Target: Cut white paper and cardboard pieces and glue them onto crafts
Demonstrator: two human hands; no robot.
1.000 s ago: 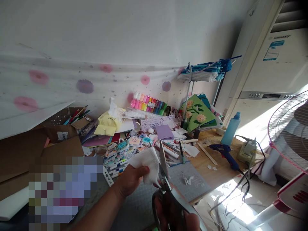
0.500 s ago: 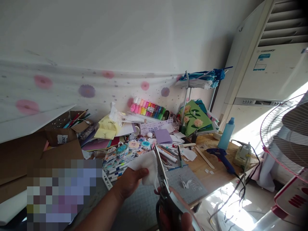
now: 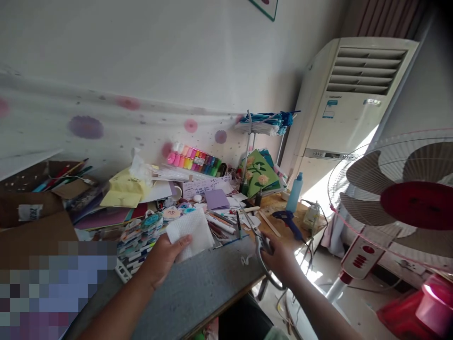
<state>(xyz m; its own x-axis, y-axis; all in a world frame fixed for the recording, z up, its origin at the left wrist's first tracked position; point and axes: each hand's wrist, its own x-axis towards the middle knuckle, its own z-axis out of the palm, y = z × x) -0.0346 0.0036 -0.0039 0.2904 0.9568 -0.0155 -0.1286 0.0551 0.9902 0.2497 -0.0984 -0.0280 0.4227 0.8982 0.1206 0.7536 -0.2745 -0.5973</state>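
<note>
At a cluttered surface (image 3: pixel 286 239) beside a wall, a person's left hand (image 3: pixel 164 255) holds a white cloth (image 3: pixel 194 230) above a gray mat (image 3: pixel 191 290), thumb on top, the fingers closed on its near left edge; the right hand (image 3: pixel 279 257) grips a pair of scissors (image 3: pixel 258 236) by the handles, the blades angled away toward the wall and apart from the cloth; white scraps (image 3: pixel 245 259) lie on the mat between the hands; beyond the scissors are a wooden stick (image 3: pixel 270 224), a blue glue gun (image 3: pixel 288 221) and an upright blue bottle (image 3: pixel 294 194).
</note>
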